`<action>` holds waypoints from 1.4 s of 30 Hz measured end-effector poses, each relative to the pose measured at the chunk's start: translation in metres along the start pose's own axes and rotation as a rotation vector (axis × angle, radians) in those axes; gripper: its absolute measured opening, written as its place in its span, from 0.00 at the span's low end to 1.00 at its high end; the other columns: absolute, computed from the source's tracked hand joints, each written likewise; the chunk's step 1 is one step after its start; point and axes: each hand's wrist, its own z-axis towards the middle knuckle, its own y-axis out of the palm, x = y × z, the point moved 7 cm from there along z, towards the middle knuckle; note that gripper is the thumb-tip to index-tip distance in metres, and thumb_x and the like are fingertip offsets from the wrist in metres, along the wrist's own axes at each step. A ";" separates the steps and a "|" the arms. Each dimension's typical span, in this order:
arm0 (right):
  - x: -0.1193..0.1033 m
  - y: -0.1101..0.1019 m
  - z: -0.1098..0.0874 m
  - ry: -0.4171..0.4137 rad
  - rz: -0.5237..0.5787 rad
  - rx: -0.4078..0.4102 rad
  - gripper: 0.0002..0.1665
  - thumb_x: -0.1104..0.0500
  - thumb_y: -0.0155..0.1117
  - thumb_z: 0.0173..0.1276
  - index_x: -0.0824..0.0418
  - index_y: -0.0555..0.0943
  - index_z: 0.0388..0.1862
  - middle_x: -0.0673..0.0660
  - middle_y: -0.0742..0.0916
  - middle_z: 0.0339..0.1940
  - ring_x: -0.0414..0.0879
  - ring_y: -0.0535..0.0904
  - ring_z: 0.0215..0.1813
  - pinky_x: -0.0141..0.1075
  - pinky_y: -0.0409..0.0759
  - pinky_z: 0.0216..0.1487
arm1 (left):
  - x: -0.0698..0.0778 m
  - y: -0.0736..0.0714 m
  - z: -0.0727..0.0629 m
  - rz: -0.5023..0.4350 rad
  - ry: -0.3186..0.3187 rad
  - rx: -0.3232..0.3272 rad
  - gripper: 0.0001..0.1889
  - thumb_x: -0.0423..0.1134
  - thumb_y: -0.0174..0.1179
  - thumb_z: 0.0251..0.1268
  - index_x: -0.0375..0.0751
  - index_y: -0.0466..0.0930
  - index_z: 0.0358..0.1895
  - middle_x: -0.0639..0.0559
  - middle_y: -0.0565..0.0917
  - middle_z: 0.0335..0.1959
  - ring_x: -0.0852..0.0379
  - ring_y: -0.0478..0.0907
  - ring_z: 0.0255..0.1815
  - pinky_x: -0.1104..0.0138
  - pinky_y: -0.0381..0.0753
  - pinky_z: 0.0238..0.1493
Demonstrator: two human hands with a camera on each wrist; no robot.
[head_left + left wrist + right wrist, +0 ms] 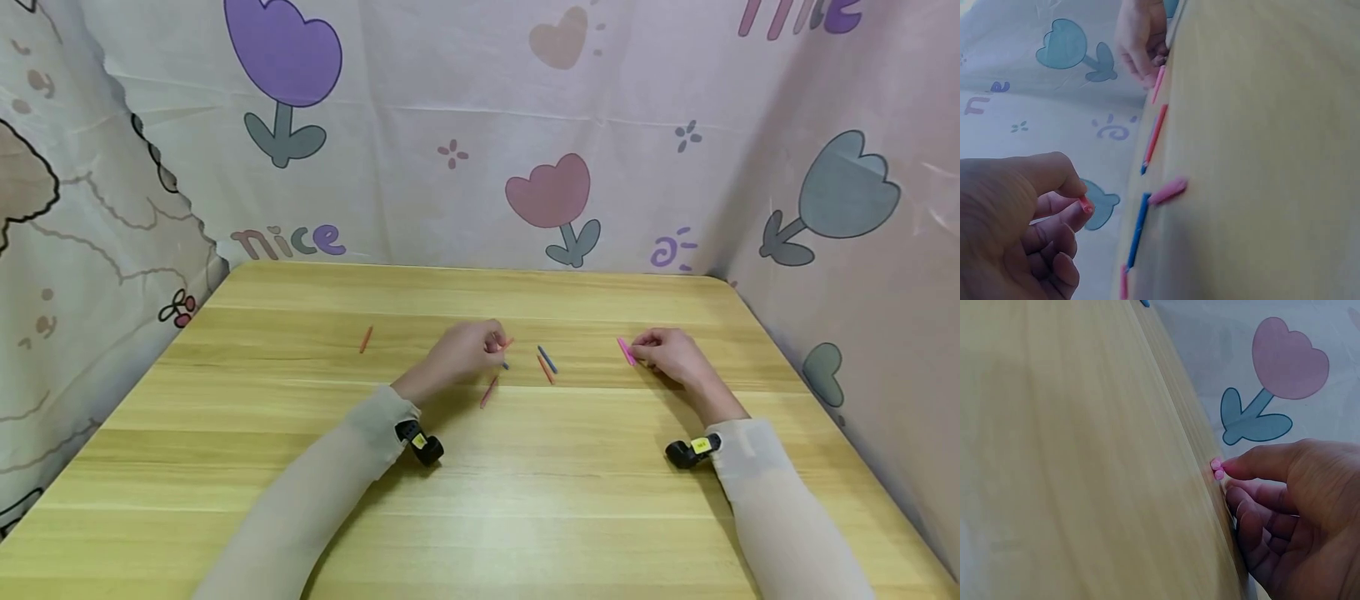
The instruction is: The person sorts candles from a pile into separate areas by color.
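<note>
My left hand [467, 350] is over the middle of the table, pinching a small orange-red stick [1087, 205] between thumb and index finger. Just below its fingertips in the head view, a blue stick [506, 367] shows partly. A dull pink stick [489, 392] lies closer to me. To the right, my right hand [675, 357] pinches a bright pink stick at the tabletop. In the right wrist view two pink sticks [1217, 469] lie side by side at its fingertips, their ends facing the camera. The other fingers of that hand are curled.
Between the hands a blue stick [548, 360] and an orange stick [545, 370] lie close together. Another orange stick [366, 339] lies alone at the left. Printed cloth [420, 192] hangs behind the wooden table [540, 483] and along both its sides.
</note>
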 end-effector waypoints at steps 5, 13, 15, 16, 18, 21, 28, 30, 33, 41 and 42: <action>-0.001 0.001 0.000 0.001 0.005 -0.001 0.19 0.54 0.64 0.69 0.69 0.80 0.48 0.56 0.81 0.32 0.45 0.74 0.32 0.35 0.73 0.31 | -0.006 -0.016 -0.004 0.013 -0.040 0.031 0.04 0.36 0.62 0.61 0.45 0.79 0.39 0.58 0.81 0.31 0.60 0.76 0.31 0.66 0.73 0.36; 0.001 0.000 0.001 -0.007 0.009 0.002 0.17 0.55 0.64 0.69 0.69 0.79 0.47 0.56 0.81 0.31 0.46 0.74 0.32 0.35 0.74 0.30 | -0.021 -0.032 -0.014 0.017 -0.065 0.058 0.04 0.36 0.62 0.61 0.46 0.79 0.38 0.57 0.80 0.30 0.58 0.74 0.31 0.65 0.71 0.35; 0.000 0.000 0.000 -0.014 0.008 -0.001 0.18 0.55 0.64 0.69 0.69 0.79 0.47 0.56 0.81 0.31 0.46 0.74 0.32 0.35 0.73 0.30 | -0.025 -0.038 -0.019 0.017 -0.077 0.059 0.05 0.36 0.61 0.60 0.45 0.79 0.39 0.56 0.80 0.30 0.57 0.73 0.29 0.65 0.71 0.34; 0.000 0.000 0.000 -0.013 0.009 0.000 0.18 0.55 0.64 0.69 0.69 0.79 0.47 0.56 0.81 0.31 0.46 0.74 0.32 0.35 0.74 0.30 | -0.028 -0.041 -0.020 0.024 -0.083 0.062 0.05 0.36 0.61 0.60 0.45 0.79 0.39 0.56 0.80 0.30 0.57 0.73 0.29 0.65 0.70 0.33; 0.000 0.000 0.000 -0.018 0.007 0.003 0.18 0.54 0.64 0.70 0.69 0.79 0.48 0.55 0.81 0.31 0.45 0.74 0.32 0.35 0.74 0.30 | -0.033 -0.047 -0.024 0.028 -0.097 0.069 0.06 0.36 0.61 0.59 0.44 0.79 0.40 0.55 0.80 0.30 0.57 0.73 0.29 0.64 0.70 0.33; -0.001 0.000 0.000 -0.022 0.005 0.005 0.19 0.54 0.64 0.70 0.69 0.79 0.48 0.55 0.82 0.31 0.45 0.74 0.31 0.35 0.74 0.30 | -0.042 -0.058 -0.030 0.043 -0.116 0.092 0.07 0.36 0.61 0.59 0.44 0.79 0.40 0.54 0.80 0.30 0.57 0.73 0.28 0.64 0.71 0.33; -0.001 0.000 -0.001 -0.037 -0.004 0.011 0.19 0.54 0.65 0.69 0.69 0.80 0.48 0.55 0.82 0.30 0.45 0.75 0.31 0.34 0.74 0.30 | -0.060 -0.077 -0.044 0.034 -0.149 0.112 0.08 0.38 0.60 0.59 0.43 0.79 0.41 0.53 0.81 0.31 0.55 0.75 0.29 0.63 0.72 0.33; -0.001 0.001 0.000 -0.034 0.001 0.010 0.18 0.55 0.65 0.69 0.69 0.80 0.48 0.55 0.82 0.30 0.45 0.74 0.31 0.35 0.73 0.30 | -0.066 -0.082 -0.049 0.027 -0.159 0.113 0.08 0.38 0.60 0.60 0.42 0.79 0.42 0.52 0.81 0.31 0.55 0.75 0.29 0.63 0.72 0.34; -0.001 0.001 0.000 -0.029 -0.003 0.009 0.18 0.55 0.64 0.69 0.69 0.79 0.48 0.55 0.81 0.30 0.45 0.74 0.31 0.35 0.73 0.30 | -0.074 -0.091 -0.056 0.033 -0.176 0.127 0.08 0.38 0.59 0.60 0.42 0.79 0.41 0.51 0.82 0.31 0.54 0.75 0.30 0.62 0.72 0.34; 0.001 0.000 0.000 -0.020 -0.004 0.011 0.18 0.55 0.64 0.69 0.69 0.79 0.47 0.55 0.81 0.30 0.45 0.74 0.30 0.35 0.73 0.29 | -0.093 -0.109 -0.071 0.038 -0.207 0.153 0.08 0.38 0.58 0.60 0.40 0.78 0.41 0.49 0.81 0.31 0.52 0.74 0.30 0.61 0.70 0.34; 0.001 0.001 0.000 -0.020 0.000 0.010 0.18 0.55 0.64 0.69 0.69 0.79 0.47 0.55 0.81 0.30 0.45 0.74 0.30 0.35 0.73 0.29 | -0.096 -0.110 -0.072 0.036 -0.213 0.153 0.08 0.38 0.58 0.60 0.40 0.78 0.41 0.49 0.81 0.31 0.52 0.74 0.30 0.61 0.70 0.34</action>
